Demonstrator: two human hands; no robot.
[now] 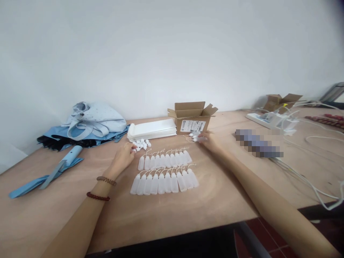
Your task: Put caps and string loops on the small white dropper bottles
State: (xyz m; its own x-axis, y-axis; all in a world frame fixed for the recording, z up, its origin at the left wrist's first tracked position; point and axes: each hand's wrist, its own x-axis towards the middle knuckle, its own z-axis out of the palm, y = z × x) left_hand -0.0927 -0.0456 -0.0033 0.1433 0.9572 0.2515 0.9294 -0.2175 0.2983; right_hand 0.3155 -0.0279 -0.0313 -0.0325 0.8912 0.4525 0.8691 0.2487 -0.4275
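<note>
My left hand [124, 156] reaches to a small heap of white plastic caps [142, 144], with its fingers drawn together at the heap's left edge. What lies between those fingertips is hidden. Beside a few small white pieces [194, 137] in front of the carton, my right hand [211, 141] has its fingers closed; whatever they pinch is too small to name. Between both hands lie two rows of translucent white squeeze bottles, a back row [163, 160] and a front row [164, 183], with thin pale strings at their necks.
Behind the caps lies a stack of white envelopes [153, 129], next to an open cardboard box [190, 122]. A folded blue umbrella [72, 154] and a pale cloth bag [94, 118] are at left. A power strip [274, 122] with trailing white cables stands at right, near a blurred-out item [256, 143].
</note>
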